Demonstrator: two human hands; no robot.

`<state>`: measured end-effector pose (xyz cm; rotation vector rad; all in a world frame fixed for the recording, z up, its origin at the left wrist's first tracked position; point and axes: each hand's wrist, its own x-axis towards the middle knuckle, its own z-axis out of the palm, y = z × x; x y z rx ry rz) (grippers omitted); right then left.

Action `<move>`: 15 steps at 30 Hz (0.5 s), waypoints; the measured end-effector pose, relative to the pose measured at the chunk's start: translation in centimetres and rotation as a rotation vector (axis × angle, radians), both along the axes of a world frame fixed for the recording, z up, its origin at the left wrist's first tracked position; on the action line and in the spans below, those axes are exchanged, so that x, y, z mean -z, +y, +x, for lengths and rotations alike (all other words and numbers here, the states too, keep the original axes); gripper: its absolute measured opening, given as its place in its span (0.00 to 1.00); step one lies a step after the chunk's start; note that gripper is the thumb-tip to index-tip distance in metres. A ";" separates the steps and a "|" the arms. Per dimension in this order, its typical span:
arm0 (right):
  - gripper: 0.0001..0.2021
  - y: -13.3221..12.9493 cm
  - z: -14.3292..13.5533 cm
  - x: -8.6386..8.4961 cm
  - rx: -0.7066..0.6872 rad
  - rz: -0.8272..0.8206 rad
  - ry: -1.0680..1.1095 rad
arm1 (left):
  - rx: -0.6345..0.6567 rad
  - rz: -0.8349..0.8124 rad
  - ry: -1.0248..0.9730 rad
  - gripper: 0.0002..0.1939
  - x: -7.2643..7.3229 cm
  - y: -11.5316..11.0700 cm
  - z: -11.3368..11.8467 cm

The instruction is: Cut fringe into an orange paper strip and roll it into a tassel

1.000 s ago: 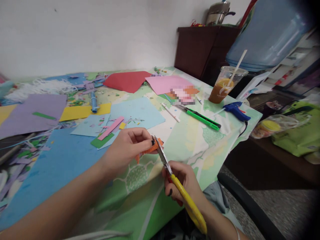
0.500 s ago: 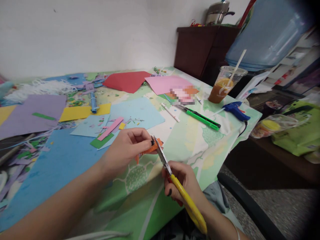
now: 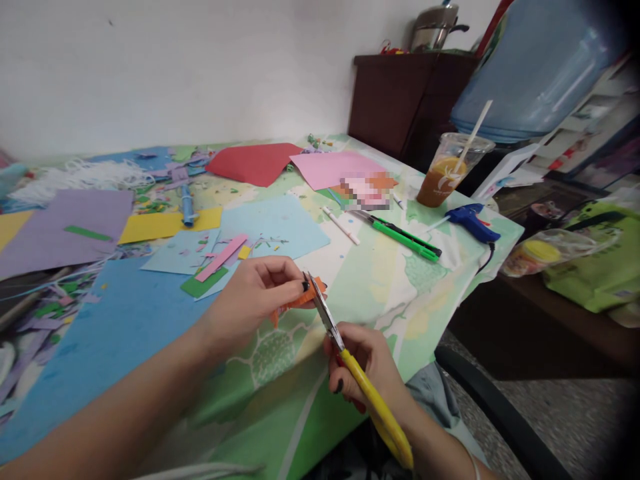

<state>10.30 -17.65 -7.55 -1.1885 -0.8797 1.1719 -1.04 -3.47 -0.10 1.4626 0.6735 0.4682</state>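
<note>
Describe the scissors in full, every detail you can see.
The scissors have shiny, metal-looking blades and a long yellow handle, smooth like plastic; red beside the fingers looks like part of the grip, mostly hidden. Gripped in the right hand above the tablecloth, they slant, tips up and left, handle toward the wrist. The tips stand slightly apart, across the orange piece held by the left hand; whether they are cutting is unclear.
</note>
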 end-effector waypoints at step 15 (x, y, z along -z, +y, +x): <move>0.22 0.0 0.0 0.1 0.002 0.005 0.012 | 0.005 0.024 0.006 0.08 0.1 0.2 0.0</move>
